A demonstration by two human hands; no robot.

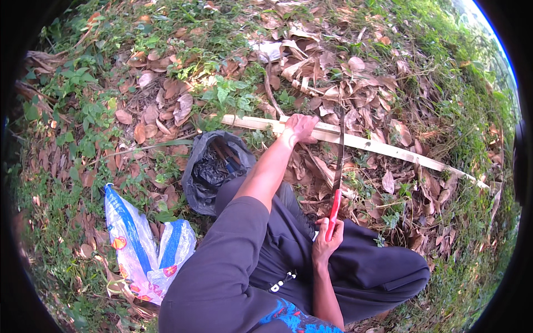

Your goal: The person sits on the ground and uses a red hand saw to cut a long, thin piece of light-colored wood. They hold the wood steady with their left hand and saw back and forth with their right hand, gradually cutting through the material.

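Observation:
My left hand (pixel 301 129) is closed around a long pale strip of split wood or bamboo (pixel 388 150), which lies across the leaf litter in front of me. A second pale piece seems to lie along it by my fingers. In my right hand (pixel 326 240) is a machete (pixel 340 161), gripped by its red handle. Its long dark blade points away from me and passes across the strip, to the right of my left hand. Whether the blade touches the strip I cannot tell.
A dark plastic bag (pixel 194 188) stands open beside my left arm, with tool-like things inside. Nearer me on the left lies a clear plastic bag with blue stripes (pixel 133 233). Dry leaves (pixel 355 83) and low green plants (pixel 83 83) cover the ground. My legs (pixel 377 272) are folded.

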